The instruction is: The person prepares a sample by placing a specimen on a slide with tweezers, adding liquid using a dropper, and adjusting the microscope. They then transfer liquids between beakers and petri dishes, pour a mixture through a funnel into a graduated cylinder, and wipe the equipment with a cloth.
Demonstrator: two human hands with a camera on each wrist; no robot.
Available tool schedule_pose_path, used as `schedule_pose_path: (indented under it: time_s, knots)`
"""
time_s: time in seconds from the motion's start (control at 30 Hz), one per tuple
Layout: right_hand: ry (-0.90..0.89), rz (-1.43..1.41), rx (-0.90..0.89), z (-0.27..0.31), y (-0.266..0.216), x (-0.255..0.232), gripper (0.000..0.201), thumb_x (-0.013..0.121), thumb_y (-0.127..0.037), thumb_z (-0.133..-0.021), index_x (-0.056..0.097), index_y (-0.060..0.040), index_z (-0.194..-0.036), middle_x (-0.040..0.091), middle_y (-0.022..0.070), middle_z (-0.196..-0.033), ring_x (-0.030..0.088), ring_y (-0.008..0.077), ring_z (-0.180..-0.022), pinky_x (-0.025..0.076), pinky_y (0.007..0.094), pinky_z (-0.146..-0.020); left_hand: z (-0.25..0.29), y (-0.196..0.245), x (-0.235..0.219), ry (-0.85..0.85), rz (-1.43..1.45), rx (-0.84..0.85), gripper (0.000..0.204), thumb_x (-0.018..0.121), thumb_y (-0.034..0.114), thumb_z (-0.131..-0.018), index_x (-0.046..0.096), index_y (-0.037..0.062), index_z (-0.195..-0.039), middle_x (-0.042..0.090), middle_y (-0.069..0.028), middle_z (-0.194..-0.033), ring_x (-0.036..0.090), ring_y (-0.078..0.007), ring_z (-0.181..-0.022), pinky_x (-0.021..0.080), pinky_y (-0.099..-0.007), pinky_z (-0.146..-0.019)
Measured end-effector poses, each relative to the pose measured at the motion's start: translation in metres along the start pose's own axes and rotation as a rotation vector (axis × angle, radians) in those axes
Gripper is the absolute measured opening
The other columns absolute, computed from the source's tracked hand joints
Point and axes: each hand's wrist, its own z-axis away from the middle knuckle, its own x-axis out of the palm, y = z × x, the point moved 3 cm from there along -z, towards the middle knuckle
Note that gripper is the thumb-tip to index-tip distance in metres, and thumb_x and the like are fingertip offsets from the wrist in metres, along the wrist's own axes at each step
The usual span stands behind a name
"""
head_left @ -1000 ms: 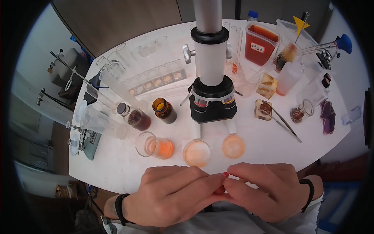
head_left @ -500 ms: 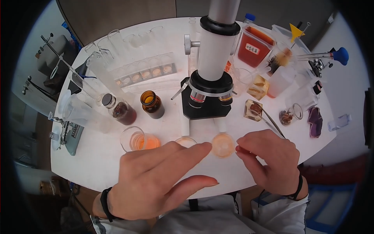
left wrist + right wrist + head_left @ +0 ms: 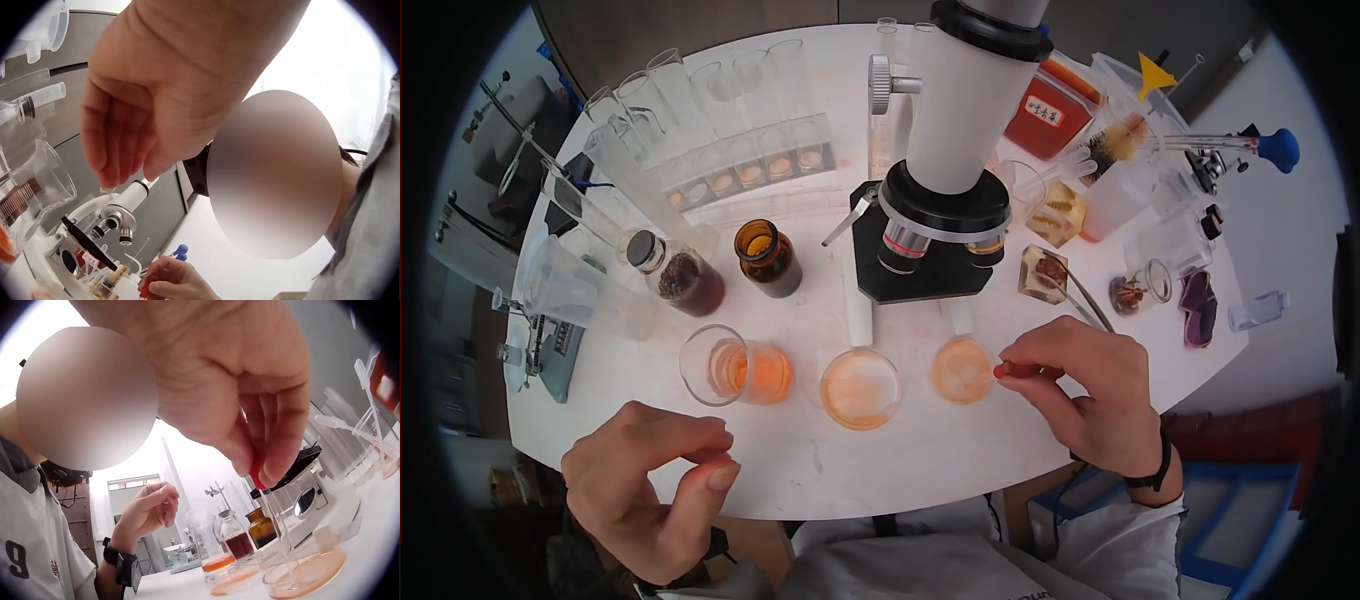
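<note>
The right hand (image 3: 1090, 395) pinches a small red rubber bulb (image 3: 1000, 370) between thumb and fingertips, beside the right petri dish (image 3: 962, 370). From the bulb (image 3: 257, 476) a thin clear glass tube (image 3: 282, 528) runs down over a dish (image 3: 306, 573) in the right wrist view; whether it touches is unclear. Near the table's front left edge, the left hand (image 3: 645, 485) hangs with bent fingers, a gap between thumb and fingertips, and nothing visibly held. A second petri dish (image 3: 860, 390) and a beaker of orange liquid (image 3: 745, 372) lie between the hands.
A microscope (image 3: 945, 180) stands behind the dishes. Brown (image 3: 768, 260) and dark-red (image 3: 685, 283) bottles stand left of it, glassware farther back. Resin blocks (image 3: 1042, 275), tweezers (image 3: 1090, 297) and a small jar (image 3: 1140, 290) are at the right.
The hands have parted from their meeting at the table's front edge. The left hand has moved left and down; the right hand has carried the red bulb forward, beside the right dish.
</note>
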Motion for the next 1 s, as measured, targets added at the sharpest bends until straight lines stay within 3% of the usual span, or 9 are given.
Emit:
schedule_pose_path:
  time_s: [0.33,0.53,0.63,0.73,1.0]
  knots:
    - [-0.018,-0.049,0.058,0.002,-0.006,-0.003,0.025,0.080,0.009,-0.081,0.069,0.0017,-0.102,0.073,0.0128,-0.091,0.074,0.0185,-0.077,0.060,0.0265,-0.066,-0.001,-0.003,-0.002,-0.014,0.012,-0.024,0.019,0.079,0.002,-0.071,0.073,-0.0025,-0.089,0.072,-0.0126,-0.075,0.071,-0.0223,-0.065,0.053,-0.0288,-0.063]
    - [0.118,-0.059,0.042,-0.001,-0.008,-0.013,0.026,0.078,0.009,-0.083,0.066,0.0021,-0.105,0.073,0.0126,-0.094,0.076,0.0194,-0.082,0.061,0.0274,-0.070,-0.001,-0.006,-0.008,-0.079,-0.005,-0.024,0.017,0.078,0.002,-0.078,0.072,-0.0023,-0.093,0.073,-0.0131,-0.079,0.071,-0.0223,-0.068,0.053,-0.0292,-0.064]
    - [0.220,-0.058,0.006,-0.008,-0.003,-0.012,0.023,0.078,0.008,-0.083,0.068,0.0005,-0.103,0.070,0.0093,-0.086,0.070,0.0180,-0.072,0.056,0.0263,-0.059,-0.001,-0.008,-0.007,-0.089,0.020,-0.028,0.017,0.078,0.002,-0.080,0.072,-0.0023,-0.094,0.073,-0.0131,-0.080,0.071,-0.0226,-0.069,0.053,-0.0296,-0.065]
    - [0.105,0.003,0.020,-0.009,-0.001,-0.012,0.025,0.076,0.010,-0.084,0.066,0.0039,-0.106,0.072,0.0135,-0.094,0.075,0.0198,-0.083,0.062,0.0284,-0.073,-0.001,-0.008,-0.006,-0.093,0.017,-0.033,0.017,0.078,0.003,-0.081,0.071,-0.0026,-0.095,0.072,-0.0130,-0.080,0.071,-0.0228,-0.069,0.053,-0.0299,-0.064]
    - [0.093,0.027,0.027,-0.010,0.001,-0.009,0.023,0.076,0.011,-0.084,0.068,0.0048,-0.104,0.073,0.0133,-0.093,0.074,0.0195,-0.082,0.062,0.0282,-0.073,-0.001,-0.013,-0.009,-0.125,-0.002,-0.043,0.017,0.078,0.006,-0.085,0.071,-0.0031,-0.097,0.072,-0.0137,-0.082,0.071,-0.0230,-0.069,0.054,-0.0309,-0.066]
